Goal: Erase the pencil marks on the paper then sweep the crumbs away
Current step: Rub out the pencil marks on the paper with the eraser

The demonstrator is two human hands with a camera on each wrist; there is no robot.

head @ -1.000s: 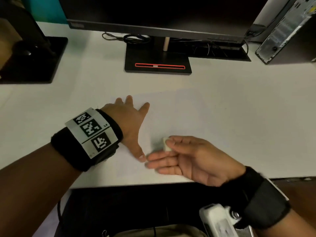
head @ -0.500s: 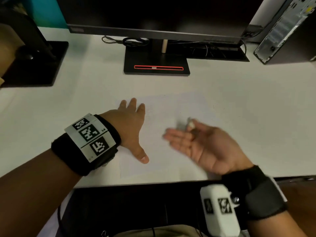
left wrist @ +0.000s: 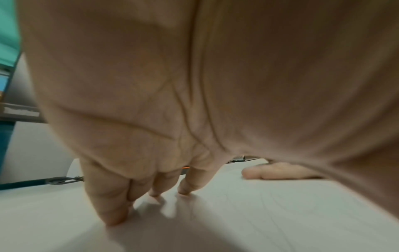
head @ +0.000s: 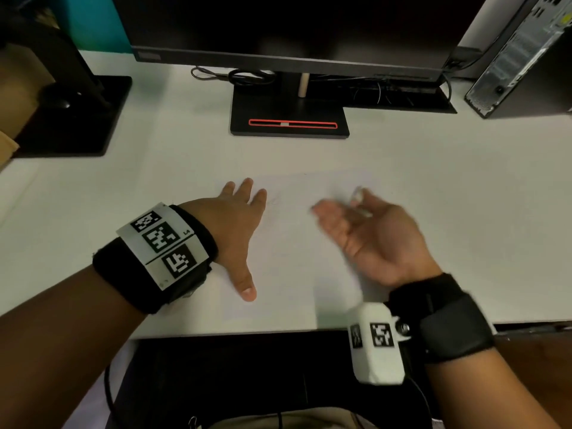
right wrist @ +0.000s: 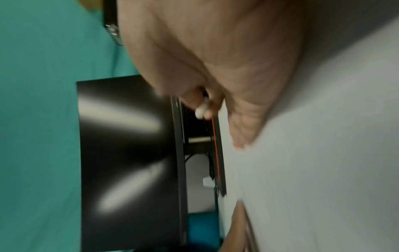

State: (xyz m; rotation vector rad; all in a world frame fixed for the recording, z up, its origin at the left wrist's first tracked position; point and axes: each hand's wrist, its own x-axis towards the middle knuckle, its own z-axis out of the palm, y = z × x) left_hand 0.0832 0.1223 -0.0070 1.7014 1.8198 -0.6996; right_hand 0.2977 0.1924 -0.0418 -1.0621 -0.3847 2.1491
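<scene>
Paper lies before the monitor stand; thin and light, it probably slides unless pressed flat. Left hand lies on it, fingers straight. Right hand, palm up, pinches a small white eraser at thumb and forefinger.

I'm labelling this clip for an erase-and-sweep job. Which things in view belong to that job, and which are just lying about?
Part of the job:
- paper, faint pencil marks on it
- white eraser, pinched in the right hand
- left hand, pressed flat on the paper

Just lying about:
- monitor and its stand
- computer tower
- cables
- second monitor base
</scene>
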